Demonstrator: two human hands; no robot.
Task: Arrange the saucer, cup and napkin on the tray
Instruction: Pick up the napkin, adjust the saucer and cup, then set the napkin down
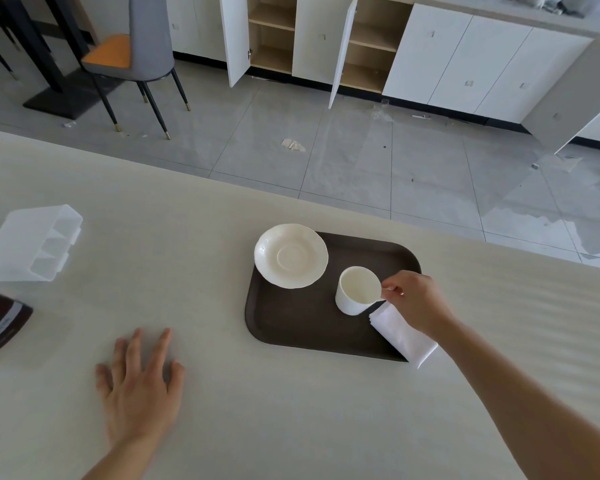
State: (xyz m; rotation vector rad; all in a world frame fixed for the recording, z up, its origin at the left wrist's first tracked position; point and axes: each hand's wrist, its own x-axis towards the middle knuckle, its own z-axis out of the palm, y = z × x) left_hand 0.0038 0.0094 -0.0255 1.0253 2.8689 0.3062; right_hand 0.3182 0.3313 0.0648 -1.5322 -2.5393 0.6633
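The left hand [140, 386] lies flat on the white table [291, 410], fingers spread and holding nothing, well apart from the tray [291, 327]. The right hand [418, 304] reaches over the tray's right side, its fingertips [390, 289] pinched at the cup [359, 291], seemingly on a handle that the hand hides. The cup stands upright on the tray, just right of the saucer and not on it. The folded napkin [404, 336] lies under the wrist at the tray's near right corner, partly hanging over the rim. The saucer [291, 256] sits at the far left corner, its edge over the rim.

All 3 pieces appear to be on the tray, but loosely; setting the cup on the saucer and squaring the napkin seem to remain.

At far left sit a dark packet [0, 327] and a clear plastic box [32, 244], clear of the work. Beyond the table are a chair [136, 53] and open cupboards [274, 32].
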